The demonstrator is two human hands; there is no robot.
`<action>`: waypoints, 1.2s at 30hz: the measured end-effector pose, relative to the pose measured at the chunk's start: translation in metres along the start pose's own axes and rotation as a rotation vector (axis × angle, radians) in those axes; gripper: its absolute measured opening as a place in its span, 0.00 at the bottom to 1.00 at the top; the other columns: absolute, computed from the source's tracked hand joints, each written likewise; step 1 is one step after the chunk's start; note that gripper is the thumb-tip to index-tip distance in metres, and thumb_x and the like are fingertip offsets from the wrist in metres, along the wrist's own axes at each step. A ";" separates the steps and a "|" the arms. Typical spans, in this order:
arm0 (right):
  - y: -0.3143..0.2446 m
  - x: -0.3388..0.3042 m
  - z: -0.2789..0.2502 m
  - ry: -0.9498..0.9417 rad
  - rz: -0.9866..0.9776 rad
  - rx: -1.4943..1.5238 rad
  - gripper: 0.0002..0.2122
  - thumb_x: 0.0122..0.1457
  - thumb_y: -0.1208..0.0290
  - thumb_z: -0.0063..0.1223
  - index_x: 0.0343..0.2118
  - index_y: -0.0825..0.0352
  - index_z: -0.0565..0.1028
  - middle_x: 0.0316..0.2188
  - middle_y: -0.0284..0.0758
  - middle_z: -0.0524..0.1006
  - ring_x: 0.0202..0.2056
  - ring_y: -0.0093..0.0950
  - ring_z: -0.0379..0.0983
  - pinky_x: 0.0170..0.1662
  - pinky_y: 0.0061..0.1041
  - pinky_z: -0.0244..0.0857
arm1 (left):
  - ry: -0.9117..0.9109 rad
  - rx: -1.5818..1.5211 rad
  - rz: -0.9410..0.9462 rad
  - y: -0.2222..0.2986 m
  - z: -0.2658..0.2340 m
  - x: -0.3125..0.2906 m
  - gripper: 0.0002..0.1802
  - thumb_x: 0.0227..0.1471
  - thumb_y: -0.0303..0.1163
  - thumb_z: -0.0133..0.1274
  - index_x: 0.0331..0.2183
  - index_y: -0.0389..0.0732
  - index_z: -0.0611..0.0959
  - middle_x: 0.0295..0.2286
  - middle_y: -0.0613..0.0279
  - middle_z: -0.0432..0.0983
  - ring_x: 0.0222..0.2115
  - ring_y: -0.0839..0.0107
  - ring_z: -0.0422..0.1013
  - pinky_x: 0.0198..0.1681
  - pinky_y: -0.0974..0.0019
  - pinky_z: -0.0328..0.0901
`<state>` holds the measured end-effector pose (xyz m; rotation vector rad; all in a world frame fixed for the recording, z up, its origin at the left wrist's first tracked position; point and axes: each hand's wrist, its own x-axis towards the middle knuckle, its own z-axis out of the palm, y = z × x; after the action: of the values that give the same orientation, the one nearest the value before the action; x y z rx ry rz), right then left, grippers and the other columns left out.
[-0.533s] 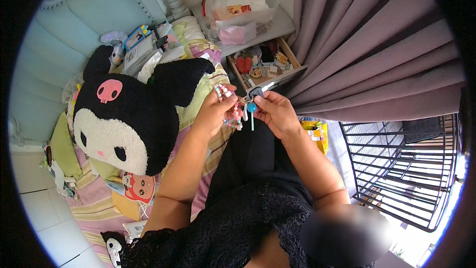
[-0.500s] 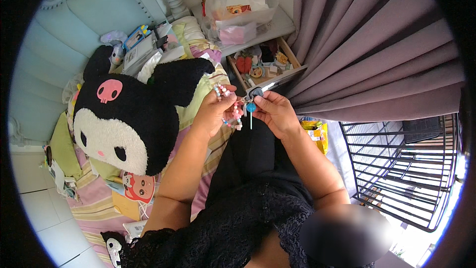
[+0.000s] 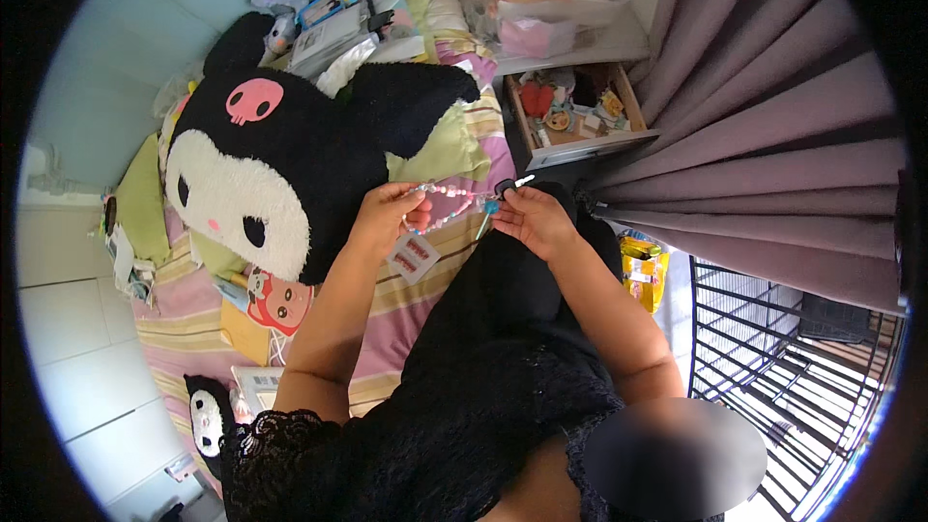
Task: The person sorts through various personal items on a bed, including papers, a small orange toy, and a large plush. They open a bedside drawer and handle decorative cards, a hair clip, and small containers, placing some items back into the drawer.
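Above my lap, a loop of pastel beads [image 3: 450, 190] is stretched between my hands. My left hand [image 3: 385, 217] pinches its left end between thumb and fingers. At the other end, my right hand [image 3: 535, 222] grips a black-headed key [image 3: 505, 189], whose pale tip points up and right. A small blue charm [image 3: 491, 206] hangs beside the right fingertips, with a thin pale stick below it. Just under the left hand, a white card with rows of small reddish pieces [image 3: 414, 258] lies on the striped bedding.
A big black-and-white plush toy [image 3: 242, 169] fills the bed at left. Ahead, a drawer [image 3: 604, 148] full of small items stands open below a clear plastic bag [image 3: 541, 5]. Right are a grey curtain [image 3: 764, 126], yellow packages [image 3: 643, 275] and a black metal rack [image 3: 773, 358].
My hands have moved apart, pulling the bunched beads into an open loop. The key now points up and right. The view has shifted, and the card on the bed has come into sight.
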<state>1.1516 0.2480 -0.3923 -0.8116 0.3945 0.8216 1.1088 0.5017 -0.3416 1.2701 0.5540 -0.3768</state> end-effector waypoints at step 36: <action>-0.144 0.261 -0.155 0.714 0.096 -2.008 0.23 0.43 0.57 0.62 0.42 0.62 0.73 0.48 0.41 0.68 0.51 0.35 0.64 0.47 0.33 0.64 | -0.112 0.841 0.641 -0.042 0.184 0.207 0.12 0.45 0.31 0.57 0.35 0.39 0.78 0.39 0.55 0.73 0.40 0.59 0.71 0.40 0.63 0.67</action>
<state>1.4272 0.1981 -0.5785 -3.0087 0.0838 0.8089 1.2872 0.3206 -0.4595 2.1252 -0.1672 -0.1258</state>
